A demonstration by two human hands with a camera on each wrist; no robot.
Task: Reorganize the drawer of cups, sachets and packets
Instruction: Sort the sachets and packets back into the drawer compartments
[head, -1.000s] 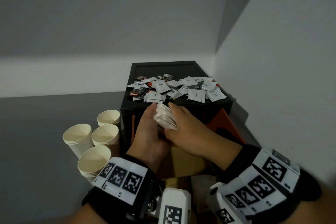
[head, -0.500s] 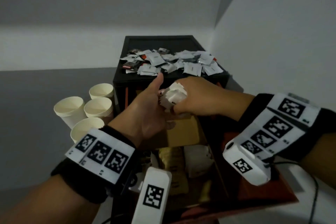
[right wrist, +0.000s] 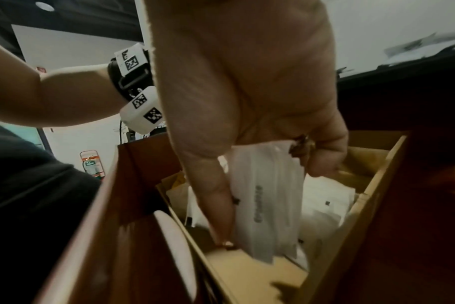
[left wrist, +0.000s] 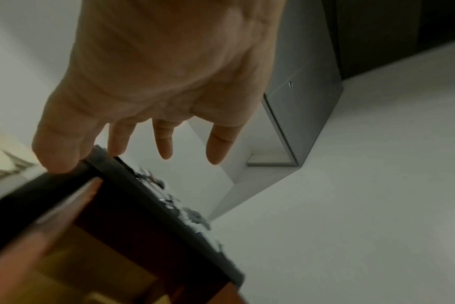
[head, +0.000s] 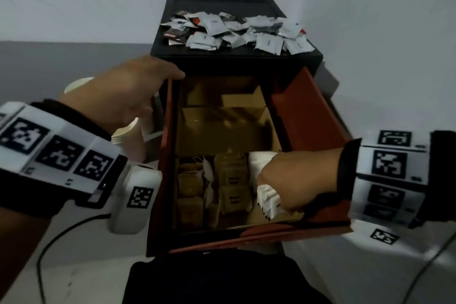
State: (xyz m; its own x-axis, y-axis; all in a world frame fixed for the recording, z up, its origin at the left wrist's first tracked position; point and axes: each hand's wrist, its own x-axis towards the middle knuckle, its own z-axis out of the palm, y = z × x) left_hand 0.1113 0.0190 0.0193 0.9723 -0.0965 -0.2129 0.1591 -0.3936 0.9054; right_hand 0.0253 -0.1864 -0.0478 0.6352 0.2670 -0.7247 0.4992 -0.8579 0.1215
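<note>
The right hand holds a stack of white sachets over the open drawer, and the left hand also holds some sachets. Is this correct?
Only the part about the left hand is wrong. The left hand holds nothing: the left wrist view shows its fingers spread, touching the edge of the black box-shaped cabinet. The right hand does hold the stack of white paper sachets over the open red-brown wooden drawer.
</note>
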